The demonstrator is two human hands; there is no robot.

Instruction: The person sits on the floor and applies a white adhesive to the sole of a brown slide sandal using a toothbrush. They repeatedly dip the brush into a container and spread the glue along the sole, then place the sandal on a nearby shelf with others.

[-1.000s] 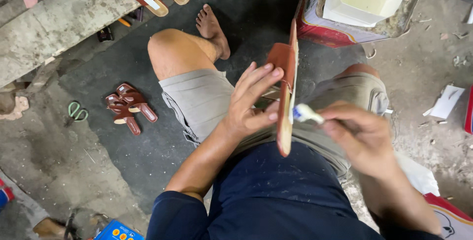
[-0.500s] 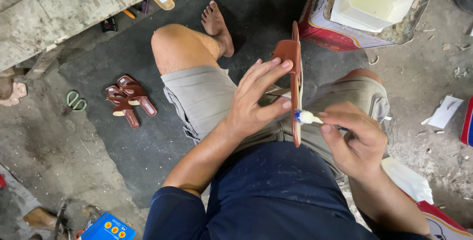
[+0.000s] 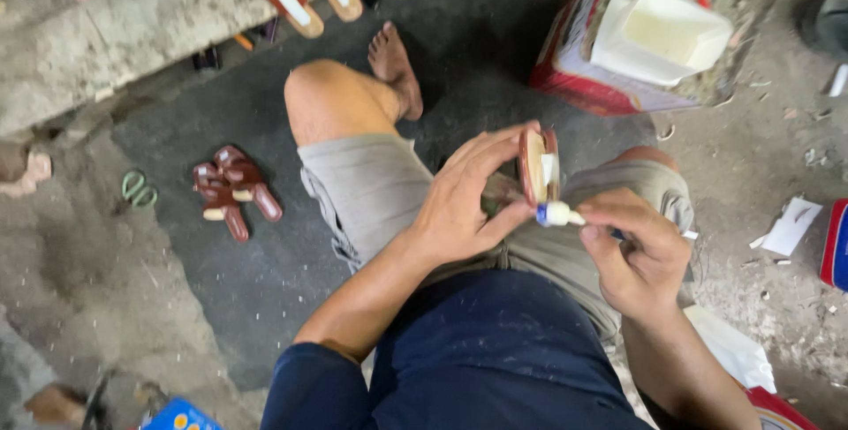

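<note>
Brown leather sandal sole [image 3: 536,165] sits edge-up over the lap, left hand [image 3: 459,209] pinching its rim, right hand [image 3: 638,258] clamped on a small white brush [image 3: 558,214] touching it. Looks light, stiff-ish, best gripped by the edges. Finished brown sandals [image 3: 234,190] lie on the floor, well left of both hands.

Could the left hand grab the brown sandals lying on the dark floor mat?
Probably not right now: the left hand is busy gripping a brown sandal sole, and the pair of brown sandals lies well off past the knee.
</note>
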